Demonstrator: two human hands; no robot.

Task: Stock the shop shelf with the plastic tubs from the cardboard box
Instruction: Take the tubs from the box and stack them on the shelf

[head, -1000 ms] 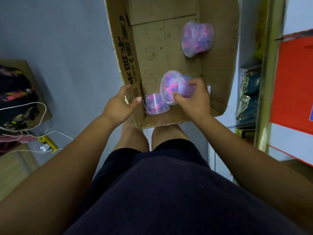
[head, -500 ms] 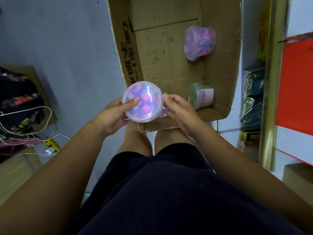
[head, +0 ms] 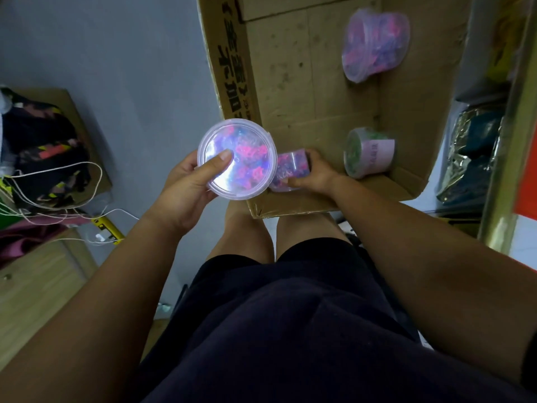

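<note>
Left hand (head: pixel 186 184) grips lidded pink tub (head: pixel 236 158) over cardboard box's (head: pixel 305 82) near-left corner. Right hand (head: pixel 316 173) clasps second pink tub (head: pixel 292 167), on its side inside that corner. Shelf (head: pixel 505 158) lies rightward, so right hand is nearer.

One camera only, worn on the person's head, tilted steeply down past their dark shorts (head: pixel 290 330). Wide-angled and near, it faces the cardboard box (head: pixel 290 82) on the floor (head: pixel 130 68).
</note>
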